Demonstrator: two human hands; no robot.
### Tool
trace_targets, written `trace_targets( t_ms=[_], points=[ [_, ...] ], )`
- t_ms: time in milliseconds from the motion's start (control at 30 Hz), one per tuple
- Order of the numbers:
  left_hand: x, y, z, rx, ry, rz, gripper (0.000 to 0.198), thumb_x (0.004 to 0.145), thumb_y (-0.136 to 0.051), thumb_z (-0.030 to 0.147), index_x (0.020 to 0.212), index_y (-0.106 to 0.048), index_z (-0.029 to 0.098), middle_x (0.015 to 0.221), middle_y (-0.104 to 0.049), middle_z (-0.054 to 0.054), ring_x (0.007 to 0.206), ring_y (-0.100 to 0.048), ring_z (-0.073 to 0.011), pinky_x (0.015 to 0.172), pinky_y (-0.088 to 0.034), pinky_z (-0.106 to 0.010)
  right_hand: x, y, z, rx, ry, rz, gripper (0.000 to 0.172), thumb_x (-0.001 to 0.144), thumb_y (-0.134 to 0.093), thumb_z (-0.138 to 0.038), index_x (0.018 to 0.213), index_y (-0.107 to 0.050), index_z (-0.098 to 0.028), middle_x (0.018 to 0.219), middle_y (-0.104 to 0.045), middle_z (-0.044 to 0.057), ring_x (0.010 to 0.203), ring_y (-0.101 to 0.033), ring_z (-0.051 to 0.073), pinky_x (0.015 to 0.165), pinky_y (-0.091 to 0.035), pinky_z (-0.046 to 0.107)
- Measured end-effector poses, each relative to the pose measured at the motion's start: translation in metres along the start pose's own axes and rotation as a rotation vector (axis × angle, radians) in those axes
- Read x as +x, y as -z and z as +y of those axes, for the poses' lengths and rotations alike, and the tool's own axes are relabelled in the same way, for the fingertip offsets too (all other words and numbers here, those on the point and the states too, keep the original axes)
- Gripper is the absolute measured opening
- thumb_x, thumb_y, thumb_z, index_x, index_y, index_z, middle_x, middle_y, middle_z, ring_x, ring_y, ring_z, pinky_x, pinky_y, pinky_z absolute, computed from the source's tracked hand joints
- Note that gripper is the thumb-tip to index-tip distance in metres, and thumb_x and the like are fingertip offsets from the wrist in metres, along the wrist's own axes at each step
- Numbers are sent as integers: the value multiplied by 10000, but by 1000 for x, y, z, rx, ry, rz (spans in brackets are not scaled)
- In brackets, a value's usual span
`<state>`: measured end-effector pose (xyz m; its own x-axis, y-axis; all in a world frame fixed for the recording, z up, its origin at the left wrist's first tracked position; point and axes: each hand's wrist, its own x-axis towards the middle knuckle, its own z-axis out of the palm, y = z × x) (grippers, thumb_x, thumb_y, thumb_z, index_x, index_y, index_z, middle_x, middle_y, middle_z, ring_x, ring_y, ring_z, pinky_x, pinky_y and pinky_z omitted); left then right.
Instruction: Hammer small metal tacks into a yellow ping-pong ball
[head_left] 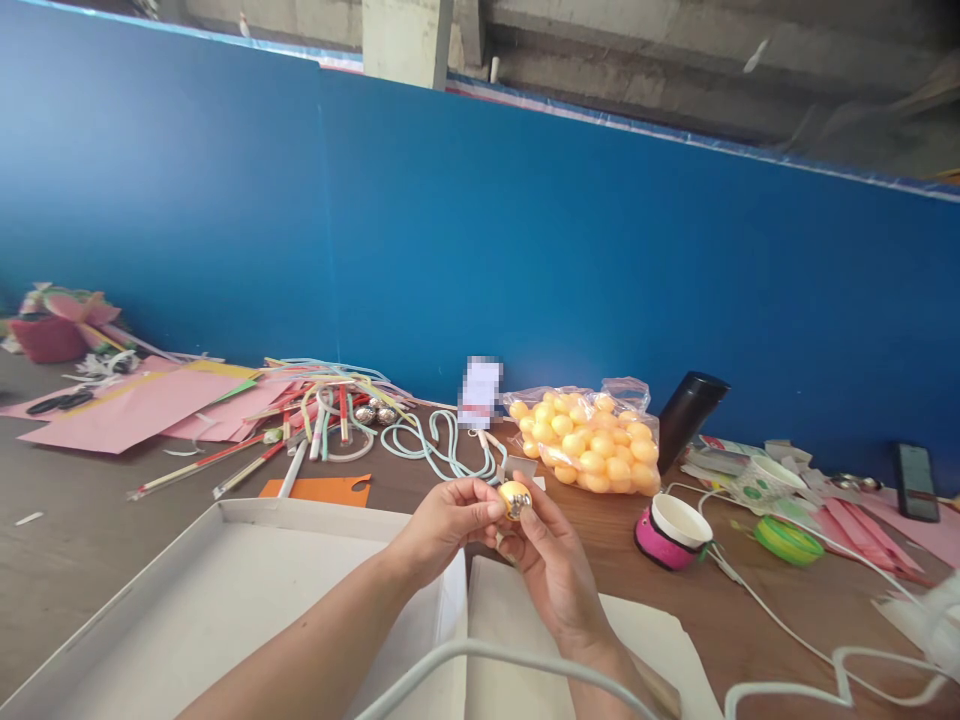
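Note:
Between my two hands is a small yellow-orange ball (512, 494) with a shiny silver patch on its lower right side. My left hand (454, 520) pinches it from the left with thumb and fingertips. From the right, the thumb of my right hand (551, 560) presses near the silver patch while its fingers curl round behind and below. What the silver patch is made of I cannot make out. Just beyond the hands lies a clear plastic bag (585, 440) full of similar orange balls.
A white shallow box (300, 525) stands at front left. Straws and sticks (330, 400), pink paper (142, 400) and an orange card (319, 490) lie behind it. Rightward are a black bottle (686, 410), a pink-banded cup (671, 535) and a phone (916, 482). A white cable (495, 652) crosses the foreground.

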<state>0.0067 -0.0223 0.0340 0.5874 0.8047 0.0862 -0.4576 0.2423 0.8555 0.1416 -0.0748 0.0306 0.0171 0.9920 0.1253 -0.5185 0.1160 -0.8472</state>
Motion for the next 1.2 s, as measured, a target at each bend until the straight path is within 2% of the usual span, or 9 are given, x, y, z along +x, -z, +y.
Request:
trace_targets(
  t_ms=[467,1200],
  points=[
    [1,0,0,2,-4,-3,160,689,-690,245,708,-607,109,665,-614,-38,522,-519,-77,589,-432,-247,1,1,1,20,-7,0,410,805,-615,-276,1205,-525,-267,883,-672,23,708,-627,166,639,-481,303],
    [2,0,-2,-8,-4,1,173,696,-687,231,712,-567,109,650,-614,-29,514,-529,-75,587,-444,-248,1,5,3,19,11,-7,416,845,-570,-232,1252,-489,-255,962,-658,33,741,-621,160,687,-500,326]
  ],
)
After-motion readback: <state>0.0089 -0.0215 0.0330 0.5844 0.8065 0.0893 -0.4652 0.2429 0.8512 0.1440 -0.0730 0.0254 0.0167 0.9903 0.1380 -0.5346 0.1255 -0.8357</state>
